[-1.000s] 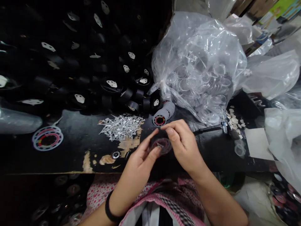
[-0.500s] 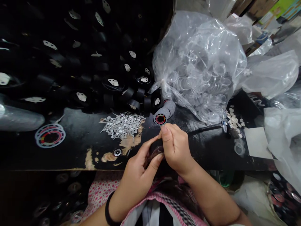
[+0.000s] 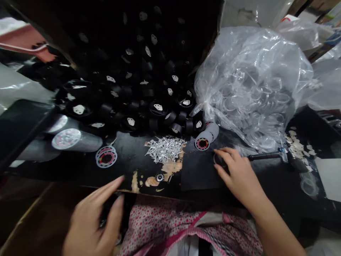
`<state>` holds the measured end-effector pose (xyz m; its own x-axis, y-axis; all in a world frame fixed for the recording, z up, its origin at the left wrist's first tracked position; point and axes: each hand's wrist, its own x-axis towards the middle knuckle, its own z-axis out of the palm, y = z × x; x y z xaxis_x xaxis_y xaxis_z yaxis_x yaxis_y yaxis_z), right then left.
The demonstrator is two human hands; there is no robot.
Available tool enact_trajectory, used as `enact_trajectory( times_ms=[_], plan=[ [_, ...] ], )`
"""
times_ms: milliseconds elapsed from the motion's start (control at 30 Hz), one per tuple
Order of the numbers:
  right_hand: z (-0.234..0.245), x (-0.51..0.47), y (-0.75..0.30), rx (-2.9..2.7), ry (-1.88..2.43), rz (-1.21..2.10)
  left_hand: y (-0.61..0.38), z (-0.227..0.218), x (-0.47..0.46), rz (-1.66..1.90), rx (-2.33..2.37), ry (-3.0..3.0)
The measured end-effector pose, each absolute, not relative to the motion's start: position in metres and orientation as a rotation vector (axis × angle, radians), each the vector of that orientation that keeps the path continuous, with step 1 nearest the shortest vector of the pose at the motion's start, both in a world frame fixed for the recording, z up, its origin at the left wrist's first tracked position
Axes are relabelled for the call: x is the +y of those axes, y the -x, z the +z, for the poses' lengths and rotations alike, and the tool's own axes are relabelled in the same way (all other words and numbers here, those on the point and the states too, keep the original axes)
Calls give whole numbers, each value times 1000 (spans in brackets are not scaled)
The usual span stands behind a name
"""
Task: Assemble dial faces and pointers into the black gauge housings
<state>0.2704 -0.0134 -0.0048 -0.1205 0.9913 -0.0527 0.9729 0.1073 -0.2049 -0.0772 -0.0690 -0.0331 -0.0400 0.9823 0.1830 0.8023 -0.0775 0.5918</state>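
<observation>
My right hand (image 3: 236,170) is closed on a thin-rimmed round piece (image 3: 218,160), pinched at the tabletop between thumb and fingers. It looks like a ring or clear disc over the dark surface; I cannot tell which. Just beyond it lies a leaning stack of printed dial discs (image 3: 203,141), grey with red and black centres. At the lower left, my left hand (image 3: 97,217) is slightly blurred, open with thumb and fingers apart, over the table's front edge. Between the hands are a heap of small white watch-hand-like pieces (image 3: 166,148) and a small round metal part (image 3: 160,177).
Many black round cases (image 3: 130,122) pile up behind the table. A large clear bag of clear rings (image 3: 250,92) stands at back right, a black-handled tool (image 3: 263,156) in front. More dial discs (image 3: 106,157) and wrapped cylinders (image 3: 77,139) are on the left.
My hands have come apart. The left moved down and left, leaving the dark round piece both hands held; the right moved right and now pinches a thin-rimmed round piece. The view turned left.
</observation>
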Motion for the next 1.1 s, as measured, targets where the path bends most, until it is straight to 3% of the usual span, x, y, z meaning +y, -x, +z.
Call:
enact_trajectory(
  times_ms=[133,367,600,800,1100],
  plan=[
    [6,-9,-276,-2132,2052,147,3,-1,38,874,1414,-2481],
    [12,1,-249,-2052,1805,455,-12,-18,109,686,1387,-2683],
    [1,44,-231,-2144,1910,302,-4,2,82,1141,1410,-1615],
    [4,50,-240,-2028,1906,492,-19,6,12,1085,1119,-533],
    [1,47,-244,-2132,1860,457,-30,-5,-19,998,1057,-375]
  ],
)
